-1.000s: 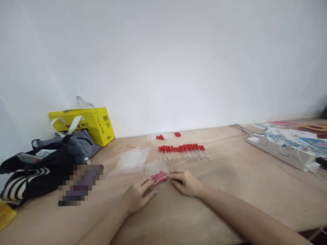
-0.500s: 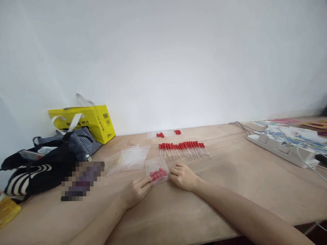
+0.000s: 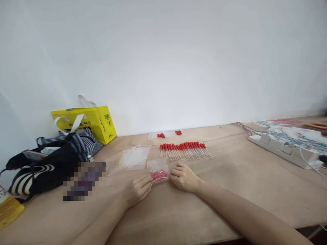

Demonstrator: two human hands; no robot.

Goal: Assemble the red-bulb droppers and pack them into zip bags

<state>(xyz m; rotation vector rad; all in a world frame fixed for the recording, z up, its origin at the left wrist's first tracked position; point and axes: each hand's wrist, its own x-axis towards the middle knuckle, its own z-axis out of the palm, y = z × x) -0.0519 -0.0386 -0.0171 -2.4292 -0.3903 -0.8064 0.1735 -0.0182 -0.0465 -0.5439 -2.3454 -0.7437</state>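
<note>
A small clear bag [image 3: 158, 170] with several red-capped droppers inside lies on the wooden table [image 3: 230, 183]. My left hand [image 3: 138, 190] pinches its near left edge, fingers closed. Fingers curled, my right hand [image 3: 184, 177] holds the bag's right edge. Just beyond lies a row of several loose red-capped droppers [image 3: 185, 150]. A pile of empty clear bags [image 3: 129, 158] sits to the left of the held bag. Farther back, another clear bag with a few red caps [image 3: 168, 134] lies near the wall.
A yellow paper bag [image 3: 89, 123] and striped and black bags [image 3: 51, 160] stand at the left by the wall. A blurred-out dark object [image 3: 83, 180] lies in front of them. A white power strip [image 3: 283, 149] with cables and printed papers occupies the right.
Both hands have drawn the small bag slightly nearer and pressed it flatter on the table; the view has shifted a little.
</note>
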